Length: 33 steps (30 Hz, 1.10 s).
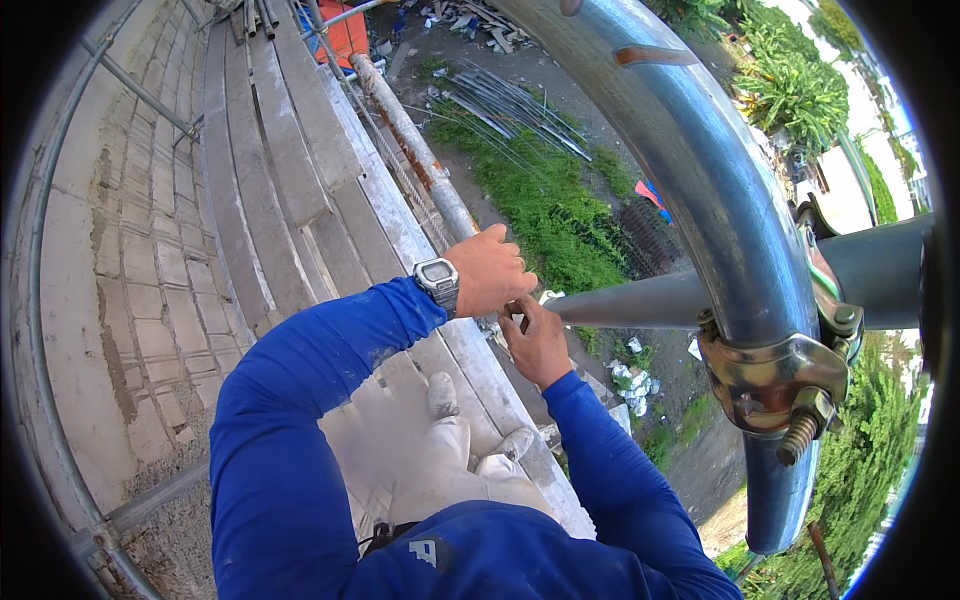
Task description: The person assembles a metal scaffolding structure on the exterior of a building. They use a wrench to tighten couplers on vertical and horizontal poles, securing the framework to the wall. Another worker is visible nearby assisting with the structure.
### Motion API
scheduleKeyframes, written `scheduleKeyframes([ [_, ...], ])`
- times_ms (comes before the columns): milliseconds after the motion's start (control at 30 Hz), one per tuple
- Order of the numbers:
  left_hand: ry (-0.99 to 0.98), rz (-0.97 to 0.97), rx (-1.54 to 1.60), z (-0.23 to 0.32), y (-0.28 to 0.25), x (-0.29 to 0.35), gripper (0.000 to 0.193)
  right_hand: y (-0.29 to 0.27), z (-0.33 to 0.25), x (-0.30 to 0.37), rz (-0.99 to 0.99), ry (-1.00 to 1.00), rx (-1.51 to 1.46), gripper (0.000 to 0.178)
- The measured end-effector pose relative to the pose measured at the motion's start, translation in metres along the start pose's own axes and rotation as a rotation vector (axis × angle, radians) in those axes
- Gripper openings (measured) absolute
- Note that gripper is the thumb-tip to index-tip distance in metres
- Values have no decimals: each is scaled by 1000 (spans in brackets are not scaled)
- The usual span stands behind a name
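Observation:
My left hand [490, 270], with a grey digital watch [437, 278] on its wrist, is closed with fingers curled over the place where two scaffold tubes come together. Just below and to its right, my right hand [537, 342] is closed too, thumb and fingers pinched near the left fingertips. What they grip is hidden by the fingers. A rusty, paint-flecked tube [415, 150] runs from beyond up to my left hand. From the right, a grey tube [640, 300] reaches the spot beside both hands.
Close on the right, a thick steel tube [690, 130] crosses the view, carrying a bolted coupler [775, 385]. I stand on planks [290, 170] beside a block wall [150, 300]. Far below the edge lie grass [540, 220], piled metal bars [515, 105] and an orange sheet [343, 32].

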<state>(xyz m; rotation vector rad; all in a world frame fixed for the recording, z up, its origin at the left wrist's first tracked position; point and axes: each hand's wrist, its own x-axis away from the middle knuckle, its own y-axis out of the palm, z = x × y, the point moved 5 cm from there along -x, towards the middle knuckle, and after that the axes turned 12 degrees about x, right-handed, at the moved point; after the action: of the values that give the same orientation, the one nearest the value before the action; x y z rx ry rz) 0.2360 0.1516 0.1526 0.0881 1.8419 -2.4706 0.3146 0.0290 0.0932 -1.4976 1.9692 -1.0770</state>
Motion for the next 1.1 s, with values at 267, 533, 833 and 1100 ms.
scheduleKeyframes([
  [267,-153,684,338,23,-38,43,21,-10,-9,-4,-50,-18,-112,11],
  [533,-828,884,1232,98,149,76,22,-16,29,66,19,-51,-510,6],
  [833,-1055,1055,1556,104,204,40,35,-64,36,115,-25,-266,-466,9],
  [1100,-1205,905,2101,138,194,25,37,-59,46,129,107,-115,-582,43],
])
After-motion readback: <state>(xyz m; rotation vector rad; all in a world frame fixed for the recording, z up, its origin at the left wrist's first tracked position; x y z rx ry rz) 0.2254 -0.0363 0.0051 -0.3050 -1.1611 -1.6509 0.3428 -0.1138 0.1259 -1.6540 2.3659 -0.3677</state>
